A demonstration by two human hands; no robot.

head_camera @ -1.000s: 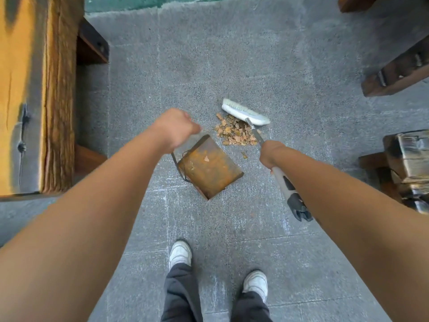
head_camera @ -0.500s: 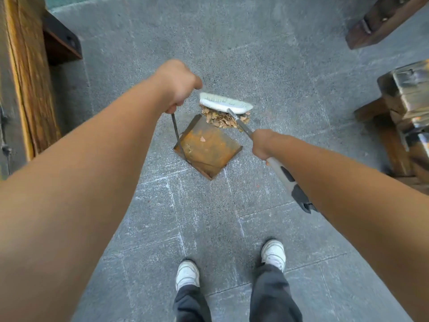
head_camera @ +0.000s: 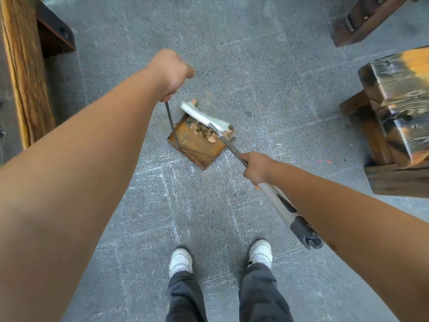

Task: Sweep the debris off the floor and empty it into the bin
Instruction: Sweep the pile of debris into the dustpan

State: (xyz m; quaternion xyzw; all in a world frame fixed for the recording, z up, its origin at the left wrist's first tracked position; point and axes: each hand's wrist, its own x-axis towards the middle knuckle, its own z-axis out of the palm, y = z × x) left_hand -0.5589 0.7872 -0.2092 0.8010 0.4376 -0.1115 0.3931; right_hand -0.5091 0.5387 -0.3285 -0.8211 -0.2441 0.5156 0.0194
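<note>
Left hand: your left hand (head_camera: 173,72) is clenched round the top of the dustpan's thin wire handle (head_camera: 170,117), held high above the pan.
Right hand: your right hand (head_camera: 255,167) is wrapped round the broom shaft (head_camera: 232,148), where the thin metal rod meets the thicker grey-and-black handle (head_camera: 292,217).
Dustpan: the rusty orange dustpan (head_camera: 197,145) sits on the grey floor (head_camera: 255,73) ahead of your feet, one corner pointing towards you.
Broom: the white broom head (head_camera: 204,116) lies across the far open edge of the dustpan, blurred.
Debris: the tan debris (head_camera: 205,131) lies heaped inside the dustpan, just behind the broom head; one piece shows at the far left end of the head. Two small orange flecks (head_camera: 324,161) lie on the floor near the right-hand timber.
Surroundings, left: a wooden desk edge (head_camera: 25,73) runs along your left, with a dark bracket (head_camera: 54,36) under it, well apart from the dustpan.
Surroundings, right: stacked dark timber blocks (head_camera: 399,108) stand to your right; another timber piece (head_camera: 362,17) lies at top right.
Obstructions: your left forearm (head_camera: 81,170) covers much of the floor on the left; your right forearm (head_camera: 348,217) hides part of the broom handle's end.
Footing: white shoes (head_camera: 180,261) and dark trousers (head_camera: 260,296) stand behind the dustpan, apart from it.
</note>
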